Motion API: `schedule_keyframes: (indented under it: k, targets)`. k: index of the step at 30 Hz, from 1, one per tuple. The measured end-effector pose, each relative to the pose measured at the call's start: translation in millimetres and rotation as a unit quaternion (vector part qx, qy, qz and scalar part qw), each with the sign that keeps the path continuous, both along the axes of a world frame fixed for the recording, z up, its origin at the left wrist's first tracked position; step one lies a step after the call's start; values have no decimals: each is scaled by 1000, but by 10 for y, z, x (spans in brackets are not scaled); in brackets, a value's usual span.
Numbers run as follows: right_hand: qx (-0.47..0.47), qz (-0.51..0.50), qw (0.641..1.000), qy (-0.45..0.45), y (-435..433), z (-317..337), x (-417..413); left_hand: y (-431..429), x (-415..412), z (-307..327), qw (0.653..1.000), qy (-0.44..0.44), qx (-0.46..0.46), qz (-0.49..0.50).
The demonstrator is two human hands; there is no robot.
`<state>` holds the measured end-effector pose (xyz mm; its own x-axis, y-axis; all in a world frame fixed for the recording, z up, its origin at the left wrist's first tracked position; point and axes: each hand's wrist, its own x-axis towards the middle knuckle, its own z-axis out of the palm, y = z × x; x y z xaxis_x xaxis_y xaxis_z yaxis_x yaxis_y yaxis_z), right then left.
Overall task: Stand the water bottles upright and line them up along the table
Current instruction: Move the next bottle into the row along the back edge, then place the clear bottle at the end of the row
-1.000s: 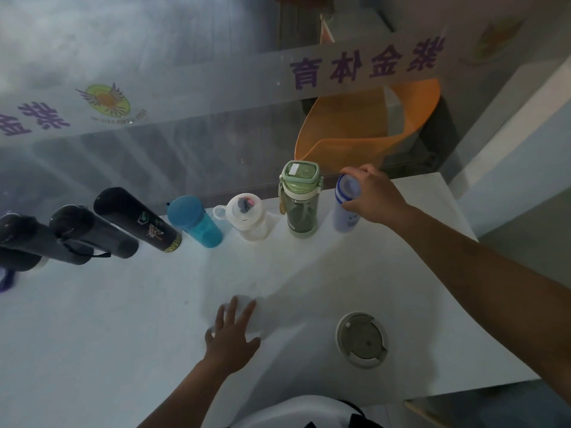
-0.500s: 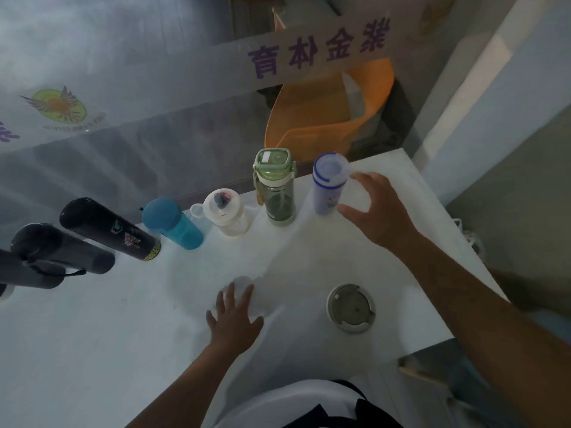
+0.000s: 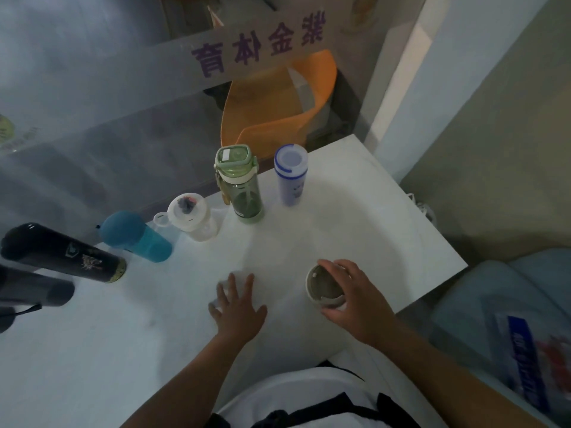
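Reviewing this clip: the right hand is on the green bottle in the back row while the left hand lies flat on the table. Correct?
Not quite. In the head view the right hand is on the grey round bottle near the table's front edge, not the green bottle. The left hand does lie flat on the table.

I see six bottles upright in a row along the far table edge, well beyond the grip: white-blue bottle (image 3: 290, 174), green flip-lid bottle (image 3: 242, 183), small white bottle (image 3: 192, 216) with side loop, teal bottle (image 3: 136, 236), black printed flask (image 3: 61, 253), dark flask (image 3: 34, 293) cut off at frame edge. Seventh, a grey-lidded bottle (image 3: 324, 287), stands near edge, right hand (image 3: 355, 299) curled around its top, fingers on the rim.
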<state>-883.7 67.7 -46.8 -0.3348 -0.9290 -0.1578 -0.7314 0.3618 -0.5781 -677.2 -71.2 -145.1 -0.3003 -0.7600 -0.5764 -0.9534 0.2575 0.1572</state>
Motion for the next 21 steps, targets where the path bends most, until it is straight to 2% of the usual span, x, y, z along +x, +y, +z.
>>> schedule_keyframes:
  k: [4, 7, 14, 21]
  targets:
    - [19, -57, 994, -96, -182, 30, -329, -22, 25, 18, 1000, 0, 12, -14]
    - [27, -79, 989, -119, -427, 71, -759, -51, 88, 22, 999, -1, 15, -36]
    - [-51, -72, 996, -24, -1298, 254, -1511, -94, 207, 37, 998, 4, 16, -56]
    - [-50, -123, 991, -23, -2048, 122, -1891, -106, 166, 22, 999, 19, 29, -27]
